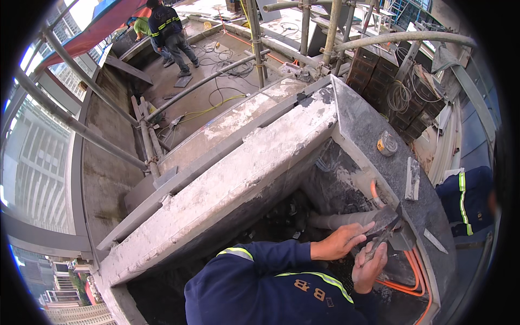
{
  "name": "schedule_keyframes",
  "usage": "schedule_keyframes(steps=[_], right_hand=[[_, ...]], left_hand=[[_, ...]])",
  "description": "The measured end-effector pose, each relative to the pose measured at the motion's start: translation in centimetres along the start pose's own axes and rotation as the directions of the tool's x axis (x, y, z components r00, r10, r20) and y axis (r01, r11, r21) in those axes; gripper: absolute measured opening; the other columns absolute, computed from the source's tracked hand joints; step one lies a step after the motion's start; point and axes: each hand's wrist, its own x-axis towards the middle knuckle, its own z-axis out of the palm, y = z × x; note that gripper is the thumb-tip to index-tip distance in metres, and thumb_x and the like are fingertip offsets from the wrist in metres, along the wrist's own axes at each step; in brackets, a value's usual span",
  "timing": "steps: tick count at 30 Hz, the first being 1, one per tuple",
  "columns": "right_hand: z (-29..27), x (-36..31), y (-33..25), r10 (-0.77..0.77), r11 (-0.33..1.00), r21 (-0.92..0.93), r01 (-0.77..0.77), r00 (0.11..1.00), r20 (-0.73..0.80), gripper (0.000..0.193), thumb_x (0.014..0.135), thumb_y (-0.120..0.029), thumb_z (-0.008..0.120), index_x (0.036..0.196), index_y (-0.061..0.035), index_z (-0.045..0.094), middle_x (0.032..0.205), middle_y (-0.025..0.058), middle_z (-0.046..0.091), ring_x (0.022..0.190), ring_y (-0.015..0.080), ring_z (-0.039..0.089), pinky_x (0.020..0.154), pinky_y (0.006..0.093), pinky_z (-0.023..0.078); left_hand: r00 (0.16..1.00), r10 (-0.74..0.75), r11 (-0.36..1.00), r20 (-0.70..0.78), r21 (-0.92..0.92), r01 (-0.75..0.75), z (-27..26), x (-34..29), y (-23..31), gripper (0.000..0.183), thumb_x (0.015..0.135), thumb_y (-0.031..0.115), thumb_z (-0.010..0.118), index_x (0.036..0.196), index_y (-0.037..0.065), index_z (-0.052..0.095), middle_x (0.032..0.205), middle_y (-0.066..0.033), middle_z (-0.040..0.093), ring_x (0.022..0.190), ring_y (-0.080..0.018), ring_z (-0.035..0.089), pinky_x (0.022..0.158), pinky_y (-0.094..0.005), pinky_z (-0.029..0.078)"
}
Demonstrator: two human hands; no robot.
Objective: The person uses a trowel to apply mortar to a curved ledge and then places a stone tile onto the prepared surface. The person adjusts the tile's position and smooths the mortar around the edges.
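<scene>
My left hand [340, 242] is closed at the near edge of a dark, flat, stone-like piece [385, 218], with its thumb and fingers against it. Just below, my right hand [370, 266] wraps around a slim grey tool [375, 246] whose kind I cannot make out. Both hands are beside the inner edge of a dark stone ledge [374, 127], above a recess. A grey pipe [338, 221] runs behind my left hand. Bent orange conduits [417, 276] come down right of my right hand. On the ledge lie a yellow-and-silver tape measure [387, 145] and a pale strip [412, 179].
A rough concrete beam [233, 179] crosses the left side of the recess. Scaffold pipes [81, 127] rise beyond. Two people [173, 35] stand on the far floor among cables. A navy sleeve with a reflective band [466, 200] shows at right, near stacked dark blocks [374, 76].
</scene>
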Motion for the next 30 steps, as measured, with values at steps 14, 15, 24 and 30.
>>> schedule_keyframes(steps=[14,15,24,30], right_hand=[[-0.6,-0.4,-0.9,-0.031,0.957,-0.278,0.08,0.984,0.177,0.028,0.111,-0.033,0.046,0.1,-0.0063,0.047,0.079,0.0042,0.053,0.046,0.0093,0.042,0.04,0.0233,0.031],[-0.7,-0.2,-1.0,-0.049,0.964,-0.253,0.077,0.992,0.114,0.029,0.111,-0.033,0.045,0.102,-0.0058,0.048,0.079,0.0042,0.053,0.047,0.0091,0.042,0.041,0.0231,0.031],[0.0,0.9,-0.4,-0.152,0.949,-0.269,0.162,0.987,0.059,0.025,0.11,-0.029,0.046,0.106,-0.0042,0.05,0.071,0.0027,0.052,0.044,0.0093,0.042,0.04,0.0252,0.03],[-1.3,1.8,-1.5,-0.164,0.963,-0.221,0.154,0.986,-0.029,0.033,0.112,-0.036,0.043,0.101,-0.0063,0.051,0.077,0.0029,0.053,0.048,0.008,0.04,0.043,0.0228,0.032]], left_hand=[[0.991,-0.121,0.993,-0.05,-0.016,0.121,-2.4,0.9,0.6,0.047,0.109,0.018,0.05,0.154,0.001,0.047,0.094,-0.0162,0.058,0.079,-0.0271,0.06,0.077,-0.0376,0.049],[0.988,-0.134,0.991,-0.075,0.002,0.135,-3.2,1.1,0.6,0.046,0.108,0.015,0.05,0.152,0.0,0.048,0.097,-0.0204,0.06,0.082,-0.0317,0.059,0.082,-0.0404,0.048],[0.999,0.034,0.999,0.022,0.019,-0.034,-0.6,0.2,0.1,0.047,0.108,0.014,0.052,0.153,0.002,0.048,0.1,-0.0171,0.06,0.086,-0.0285,0.062,0.082,-0.0371,0.05],[0.994,-0.087,0.996,-0.063,0.031,0.089,-4.8,1.1,0.7,0.046,0.11,0.019,0.049,0.153,0.002,0.048,0.098,-0.0147,0.059,0.083,-0.0243,0.061,0.08,-0.0365,0.051]])
